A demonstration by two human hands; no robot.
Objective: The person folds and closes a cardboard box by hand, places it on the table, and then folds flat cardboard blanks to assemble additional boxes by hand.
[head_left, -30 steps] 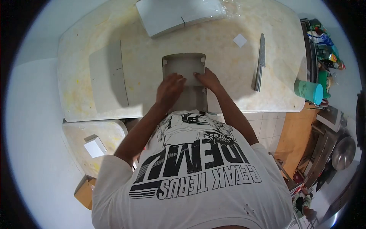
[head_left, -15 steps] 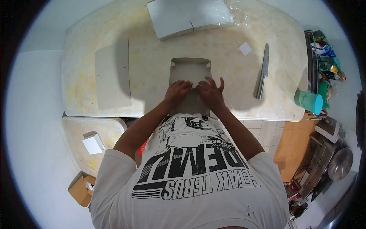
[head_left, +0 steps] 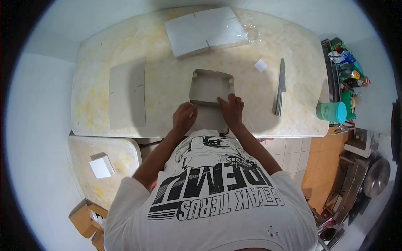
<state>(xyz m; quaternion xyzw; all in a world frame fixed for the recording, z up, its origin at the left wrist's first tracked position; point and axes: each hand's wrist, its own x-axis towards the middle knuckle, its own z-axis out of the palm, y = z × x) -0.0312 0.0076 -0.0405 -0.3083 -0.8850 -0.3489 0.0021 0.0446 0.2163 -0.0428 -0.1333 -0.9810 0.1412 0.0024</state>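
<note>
Squeezing too hard could crease the box the right hand pinches; how the left hand grips, I cannot tell.

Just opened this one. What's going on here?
A person is working on a grey cardboard box with both hands. The right hand is on its near right corner, while the left hand is curled by the near left corner; whether it touches is unclear. The box's walls stand up and its top is open, with a panel extending toward the person. A flat sheet lies to the left and a knife to the right.
</note>
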